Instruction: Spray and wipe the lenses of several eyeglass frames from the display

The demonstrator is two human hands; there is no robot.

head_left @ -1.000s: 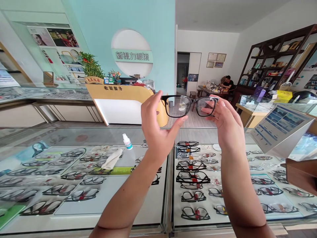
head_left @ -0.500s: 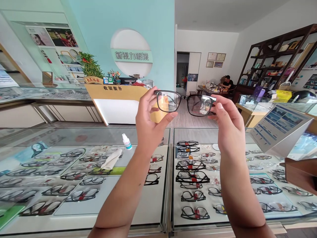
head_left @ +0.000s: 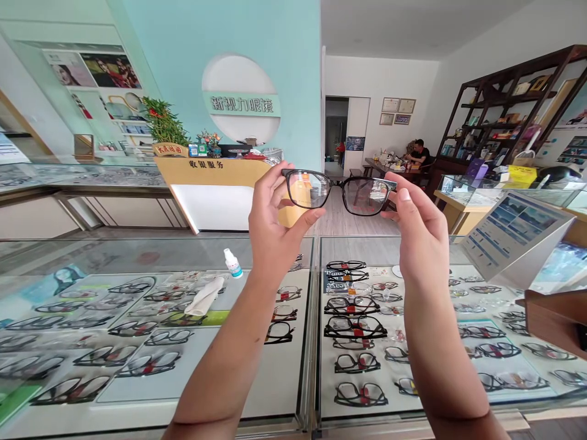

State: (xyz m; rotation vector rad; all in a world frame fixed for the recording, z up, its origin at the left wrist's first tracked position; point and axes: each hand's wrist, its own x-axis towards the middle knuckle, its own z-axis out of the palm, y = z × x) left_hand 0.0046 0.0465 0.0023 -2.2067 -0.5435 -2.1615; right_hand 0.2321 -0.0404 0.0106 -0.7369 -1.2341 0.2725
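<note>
A pair of black-framed glasses [head_left: 337, 183] is held up in the air above the glass display counter, lenses side by side. My left hand [head_left: 279, 223] is closed on its left end, with the thumb below the left lens. At the other end, the fingers and thumb of my right hand [head_left: 419, 229] pinch the frame near the hinge. Below and left of my left hand, a small white bottle [head_left: 233, 264] stands on the counter glass. Beside it lies a crumpled white cloth [head_left: 205, 297].
Rows of glasses fill the display counter [head_left: 316, 366]. At the right are a tilted leaflet stand [head_left: 516, 235] and a brown box [head_left: 553, 318]. Beyond the counter are a cashier desk [head_left: 211, 201], a plant [head_left: 165, 122] and a person [head_left: 419, 153] seated at a table.
The glasses and both hands have shifted slightly left, and the glasses have turned a little. The whole view has moved slightly. The grip of both hands looks the same.
</note>
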